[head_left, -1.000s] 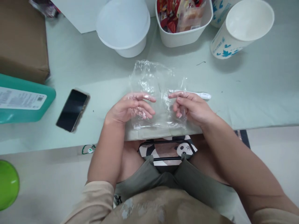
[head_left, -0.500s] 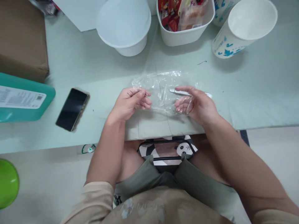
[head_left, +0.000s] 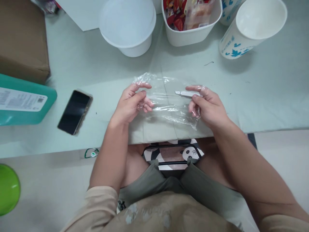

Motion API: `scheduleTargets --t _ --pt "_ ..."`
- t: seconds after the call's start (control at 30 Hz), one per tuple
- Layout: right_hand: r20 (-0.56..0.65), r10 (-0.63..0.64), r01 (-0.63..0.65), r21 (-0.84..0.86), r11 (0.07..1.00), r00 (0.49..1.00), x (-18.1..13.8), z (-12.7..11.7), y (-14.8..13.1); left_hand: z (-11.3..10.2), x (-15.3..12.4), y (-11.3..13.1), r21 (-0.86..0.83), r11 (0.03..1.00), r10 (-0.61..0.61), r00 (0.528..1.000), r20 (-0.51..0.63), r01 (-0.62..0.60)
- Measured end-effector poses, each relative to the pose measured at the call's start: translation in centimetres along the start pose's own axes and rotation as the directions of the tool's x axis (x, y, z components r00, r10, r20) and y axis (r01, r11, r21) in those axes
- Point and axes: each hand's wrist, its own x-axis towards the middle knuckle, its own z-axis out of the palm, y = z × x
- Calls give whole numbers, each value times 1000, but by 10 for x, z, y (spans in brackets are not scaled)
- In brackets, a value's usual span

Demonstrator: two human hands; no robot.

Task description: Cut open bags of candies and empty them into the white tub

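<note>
A clear plastic bag (head_left: 166,103) is stretched between both hands just above the table's near edge. My left hand (head_left: 132,104) grips its left side, fingers curled round the film. My right hand (head_left: 207,106) pinches its right side with thumb and fingers. A small white utensil (head_left: 187,93) lies on the table right behind the bag, partly hidden by my right fingers.
A black phone (head_left: 74,112) lies to the left, beside a teal box (head_left: 24,103) and a cardboard box (head_left: 23,38). At the back stand a white bowl (head_left: 127,29), a white tub of snack packets (head_left: 191,22) and a paper cup (head_left: 251,29). A green ball (head_left: 8,190) sits low on the left.
The bag was lying crumpled under my flat hands; both hands have since gripped its ends and pulled it out into a narrower, stretched band, slightly further from me.
</note>
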Motion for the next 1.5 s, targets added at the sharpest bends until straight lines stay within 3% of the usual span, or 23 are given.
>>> scheduleTargets --t 0.13,0.3,0.4,0.47,0.53,0.67,0.77,0.97,1.1,1.3,1.5 --pt "-28 -123 124 61 990 992 -1 1 -3 0 0 2 -35 999 16 999 28 -15" --pt "-83 -267 277 143 950 960 3 -3 6 -3 5 -5 -80 987 147 987 58 -142" --pt "-32 -512 513 14 858 858 8 -11 17 -10 11 -15 -39 947 320 947 22 -319" --pt "36 -668 666 -134 734 743 9 -15 22 -15 16 -22 18 882 470 882 31 -471" --pt "51 -740 731 -214 648 671 7 -16 23 -19 20 -28 72 811 578 814 60 -581" --pt "-26 -768 730 -291 619 640 4 -11 22 -17 23 -35 157 716 679 731 65 -680" --pt "6 -812 733 -432 525 584 5 -11 24 -11 20 -34 230 670 717 696 46 -706" --pt "63 -797 667 -590 455 600 8 -16 28 -3 16 -27 288 711 674 739 -17 -642" --pt "123 -835 737 -552 391 536 10 -14 30 1 15 -26 291 708 688 721 -79 -643" --pt "-55 -786 667 -495 557 616 7 -3 30 4 17 -24 298 722 682 716 -150 -625" --pt "-42 -836 688 -547 478 547 8 4 24 3 26 -29 217 720 692 707 -148 -659"
